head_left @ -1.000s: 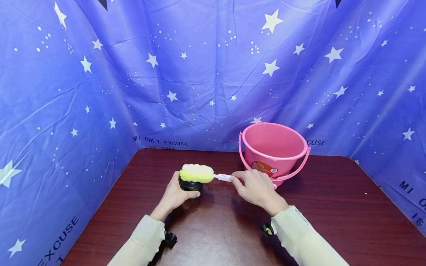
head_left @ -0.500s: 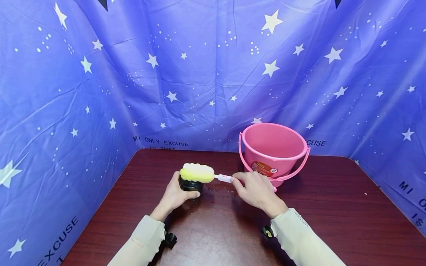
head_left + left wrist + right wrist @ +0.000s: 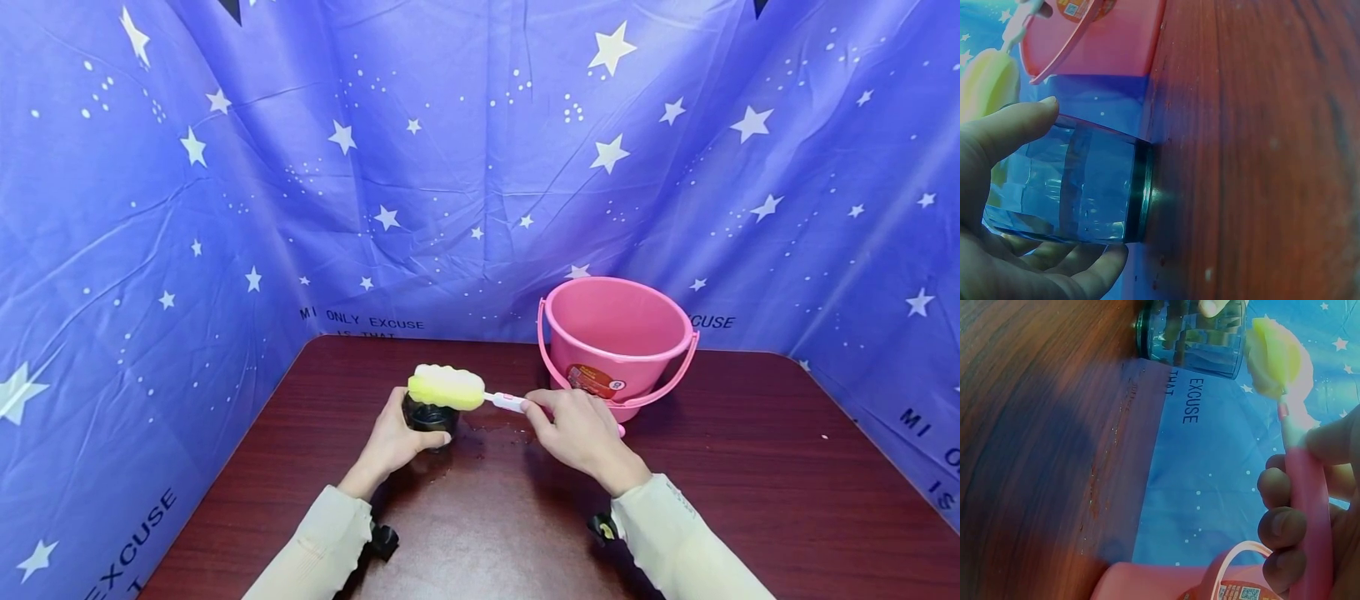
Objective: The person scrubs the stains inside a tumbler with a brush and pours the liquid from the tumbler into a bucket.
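Observation:
On the table, a dark see-through glass cup [image 3: 1091, 181] stands upright, its thick base on the wood. My left hand [image 3: 393, 437] grips it round the side, thumb on the near face and fingers behind. A sponge cup brush [image 3: 447, 387] with a yellow and white head lies level just above the cup's mouth, outside it. My right hand [image 3: 581, 429] holds the brush by its pink and white handle [image 3: 1310, 512], fingers curled round it. From the head view the brush head hides part of the cup's rim.
A pink bucket [image 3: 652, 375] with its handle hanging down stands behind my right hand. Water drops [image 3: 517, 432] dot the dark red wooden table [image 3: 750, 500] between the hands. A blue star-printed cloth [image 3: 480, 167] hangs round the back and sides.
The brush head has risen slightly and shifted a little to the right above the cup. My left hand and the cup have stayed in place.

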`<state>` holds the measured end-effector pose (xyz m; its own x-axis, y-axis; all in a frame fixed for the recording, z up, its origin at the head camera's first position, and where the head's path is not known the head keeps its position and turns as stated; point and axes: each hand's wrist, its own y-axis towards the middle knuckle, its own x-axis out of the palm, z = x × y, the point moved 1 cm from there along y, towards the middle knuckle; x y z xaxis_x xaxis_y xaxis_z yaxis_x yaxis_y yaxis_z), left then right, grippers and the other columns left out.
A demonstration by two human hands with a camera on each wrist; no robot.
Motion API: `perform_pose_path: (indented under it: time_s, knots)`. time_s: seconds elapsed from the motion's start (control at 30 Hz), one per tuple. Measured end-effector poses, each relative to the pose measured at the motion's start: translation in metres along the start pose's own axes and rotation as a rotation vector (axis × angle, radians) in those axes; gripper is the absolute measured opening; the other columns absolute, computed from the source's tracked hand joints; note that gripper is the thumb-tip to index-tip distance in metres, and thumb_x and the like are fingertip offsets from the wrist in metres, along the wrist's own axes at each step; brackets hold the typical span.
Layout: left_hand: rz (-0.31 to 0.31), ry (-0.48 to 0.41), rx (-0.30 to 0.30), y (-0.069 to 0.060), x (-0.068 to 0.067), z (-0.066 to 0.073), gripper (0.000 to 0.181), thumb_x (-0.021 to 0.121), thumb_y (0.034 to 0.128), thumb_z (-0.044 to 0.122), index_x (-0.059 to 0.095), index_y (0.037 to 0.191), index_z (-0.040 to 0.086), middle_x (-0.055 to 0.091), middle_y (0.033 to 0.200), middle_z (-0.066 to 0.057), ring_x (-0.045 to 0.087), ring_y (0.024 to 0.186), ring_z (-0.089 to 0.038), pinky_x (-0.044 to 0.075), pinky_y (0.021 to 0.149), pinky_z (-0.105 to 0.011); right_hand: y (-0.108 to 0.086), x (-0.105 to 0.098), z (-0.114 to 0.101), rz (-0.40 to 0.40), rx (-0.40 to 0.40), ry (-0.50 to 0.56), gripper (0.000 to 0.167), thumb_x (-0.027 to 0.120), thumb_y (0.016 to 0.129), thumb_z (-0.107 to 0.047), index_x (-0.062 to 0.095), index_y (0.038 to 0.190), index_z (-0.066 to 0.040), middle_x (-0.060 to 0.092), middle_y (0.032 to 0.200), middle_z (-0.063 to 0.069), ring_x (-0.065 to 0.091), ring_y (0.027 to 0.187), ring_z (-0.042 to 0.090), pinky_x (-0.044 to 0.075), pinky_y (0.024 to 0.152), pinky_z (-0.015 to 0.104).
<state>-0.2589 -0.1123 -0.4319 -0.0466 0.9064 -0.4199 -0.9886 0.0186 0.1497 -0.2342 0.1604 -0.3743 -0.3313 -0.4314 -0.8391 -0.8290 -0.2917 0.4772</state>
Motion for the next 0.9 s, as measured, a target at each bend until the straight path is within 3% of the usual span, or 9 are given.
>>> perform_pose_path:
  time_s: [0.9]
  knots:
    - [0.007, 0.001, 0.024, 0.0, 0.001, 0.0, 0.076, 0.091, 0.0566, 0.016, 0.046, 0.118, 0.006, 0.062, 0.108, -0.01, 0.056, 0.102, -0.024, 0.043, 0.091, -0.043, -0.011, -0.005, 0.007, 0.049, 0.075, 0.027, 0.01, 0.062, 0.09, -0.036, 0.071, 0.087, -0.034, 0.052, 0.059, -0.019, 0.052, 0.057, 0.009, 0.036, 0.046, 0.028]
